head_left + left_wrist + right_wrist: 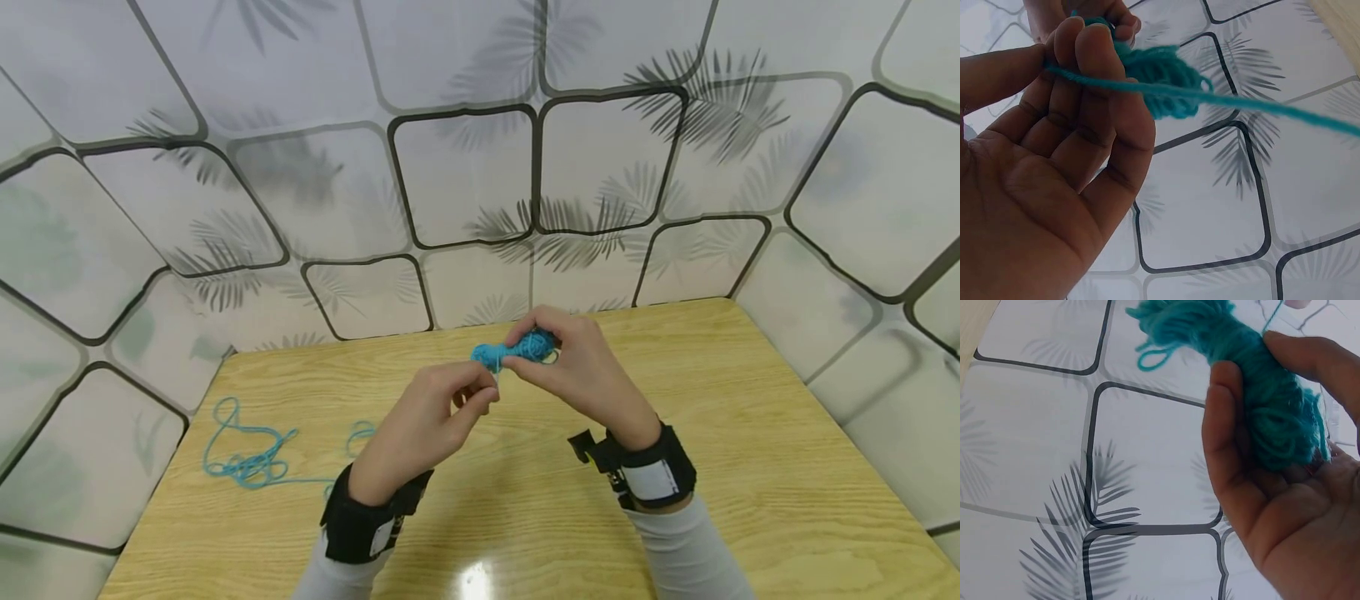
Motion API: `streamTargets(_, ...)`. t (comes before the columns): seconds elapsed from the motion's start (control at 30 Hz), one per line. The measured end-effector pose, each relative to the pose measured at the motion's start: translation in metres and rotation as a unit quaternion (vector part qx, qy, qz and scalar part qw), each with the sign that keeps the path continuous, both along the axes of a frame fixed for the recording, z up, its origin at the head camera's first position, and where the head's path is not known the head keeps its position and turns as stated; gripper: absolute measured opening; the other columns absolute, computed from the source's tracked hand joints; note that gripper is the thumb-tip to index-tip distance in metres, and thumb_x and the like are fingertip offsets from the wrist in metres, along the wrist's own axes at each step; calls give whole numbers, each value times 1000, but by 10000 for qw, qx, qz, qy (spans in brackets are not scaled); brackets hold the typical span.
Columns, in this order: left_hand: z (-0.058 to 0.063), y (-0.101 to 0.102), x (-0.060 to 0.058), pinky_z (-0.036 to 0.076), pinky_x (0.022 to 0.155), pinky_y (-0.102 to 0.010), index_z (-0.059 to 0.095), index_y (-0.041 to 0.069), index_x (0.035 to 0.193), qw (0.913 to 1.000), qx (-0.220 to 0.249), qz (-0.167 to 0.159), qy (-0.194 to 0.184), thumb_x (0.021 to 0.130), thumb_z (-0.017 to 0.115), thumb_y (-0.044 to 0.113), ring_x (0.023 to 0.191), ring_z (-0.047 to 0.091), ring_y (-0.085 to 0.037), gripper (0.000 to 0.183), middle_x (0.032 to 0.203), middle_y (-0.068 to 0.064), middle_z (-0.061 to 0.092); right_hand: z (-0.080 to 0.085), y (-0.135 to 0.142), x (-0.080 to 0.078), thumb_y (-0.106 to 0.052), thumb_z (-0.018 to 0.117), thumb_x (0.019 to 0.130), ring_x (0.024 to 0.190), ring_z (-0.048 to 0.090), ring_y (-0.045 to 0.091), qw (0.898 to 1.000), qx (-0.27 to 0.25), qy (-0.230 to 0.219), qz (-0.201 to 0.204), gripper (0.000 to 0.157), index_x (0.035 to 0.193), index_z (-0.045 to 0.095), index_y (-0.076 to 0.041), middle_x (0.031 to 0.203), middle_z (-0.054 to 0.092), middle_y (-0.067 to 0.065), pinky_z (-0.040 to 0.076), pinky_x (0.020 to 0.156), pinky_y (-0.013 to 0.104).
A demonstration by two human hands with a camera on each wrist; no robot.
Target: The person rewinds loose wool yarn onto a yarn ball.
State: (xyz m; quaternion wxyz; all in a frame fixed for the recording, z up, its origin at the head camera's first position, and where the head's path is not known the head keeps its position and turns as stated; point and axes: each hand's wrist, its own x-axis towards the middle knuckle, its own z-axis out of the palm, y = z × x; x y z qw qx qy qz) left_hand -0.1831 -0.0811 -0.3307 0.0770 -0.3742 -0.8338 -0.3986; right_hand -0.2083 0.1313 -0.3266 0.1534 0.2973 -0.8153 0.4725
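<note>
A small bundle of blue yarn (534,345), narrowed at its middle, is held above the far part of the table. My right hand (577,362) grips its right end between thumb and fingers; in the right wrist view the bundle (1279,419) lies along the curled fingers, with loops sticking out at the free end. My left hand (435,412) pinches a strand of yarn (1210,97) between thumb and fingertips, just below and left of the bundle. That strand runs taut across the left fingers in the left wrist view.
A loose tangle of blue yarn (255,467) lies on the left of the wooden table (750,467), its tail running toward my left wrist. Another small loop (362,433) lies near that forearm. A patterned wall covering (465,179) rises behind the table and along both sides.
</note>
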Motion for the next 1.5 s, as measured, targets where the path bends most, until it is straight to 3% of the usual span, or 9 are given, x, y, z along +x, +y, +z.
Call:
streamTargets(0.33, -2, 7, 1, 52, 58, -30, 68, 14, 88, 9999, 65, -119, 83, 95, 63, 6, 65, 54, -7, 12, 74, 1, 62, 1, -2, 2, -7, 75, 85, 81, 62, 16, 9929, -1168, 63, 213, 15, 97, 67, -10, 98, 68, 3, 53, 66, 24)
streamTargets(0.47, -4, 8, -1, 53, 58, -30, 69, 13, 87, 9997, 85, -179, 144, 96, 63, 6, 65, 54, -6, 12, 73, 2, 63, 6, -3, 5, 6, 73, 83, 88, 61, 23, 9822, -1735, -132, 709, 17, 97, 66, -2, 101, 67, 6, 52, 70, 23)
streamTargets(0.67, -6, 10, -4, 54, 57, -29, 72, 11, 87, 9993, 108, -206, 277, 94, 66, 6, 67, 56, -5, 11, 77, 3, 68, 6, 0, 6, 14, 69, 83, 93, 60, 28, 9560, -2344, -447, 1708, 16, 95, 63, 6, 104, 67, 5, 53, 72, 23)
streamTargets(0.83, -8, 9, -6, 56, 56, -32, 73, 10, 99, 9992, 242, -292, 153, 91, 68, 2, 68, 60, -8, 12, 80, -1, 72, 7, 3, 8, 12, 69, 84, 95, 60, 30, 9397, -2414, -743, 2305, 16, 95, 64, 0, 105, 67, 6, 55, 75, 25)
streamTargets(0.97, -9, 5, -7, 53, 55, -28, 71, 8, 92, 9991, 340, -256, -75, 93, 66, 2, 62, 57, -8, 8, 74, -5, 67, 10, 5, 11, 9, 70, 85, 93, 60, 32, 9313, -2173, -987, 2752, 15, 92, 64, -3, 103, 68, 7, 55, 74, 26)
streamTargets(1.1, -11, -1, -10, 49, 55, -31, 68, 9, 84, 9980, 496, -392, -27, 93, 66, 5, 61, 52, -11, 10, 72, -5, 63, 12, 5, 13, 12, 70, 83, 90, 60, 33, 9242, -1802, -1125, 3173, 18, 92, 64, -3, 101, 68, 8, 54, 76, 31)
streamTargets(1.2, -9, -6, -11, 53, 59, -35, 72, 11, 90, 9982, 482, -347, 98, 93, 67, 7, 68, 57, -10, 7, 80, -2, 70, 12, 5, 13, 14, 70, 82, 91, 61, 33, 9259, -1472, -1142, 3285, 21, 94, 65, -3, 100, 68, 11, 54, 81, 36)
streamTargets(1.33, -4, -10, -11, 54, 61, -35, 74, 13, 93, 9993, 262, 13, 263, 93, 66, 5, 71, 59, -8, 11, 85, 0, 72, 10, 7, 12, 7, 72, 84, 94, 63, 30, 9409, -900, -1160, 3054, 18, 96, 67, -6, 98, 69, 11, 54, 84, 39)
streamTargets(1.5, 2, -13, -5, 53, 62, -34, 74, 10, 92, 9987, 193, 297, 357, 91, 68, 2, 70, 58, -8, 10, 84, -2, 71, 5, 7, 8, -13, 76, 86, 80, 60, 16, 9716, 32, -983, 2154, 12, 96, 69, -15, 90, 69, 1, 54, 75, 34)
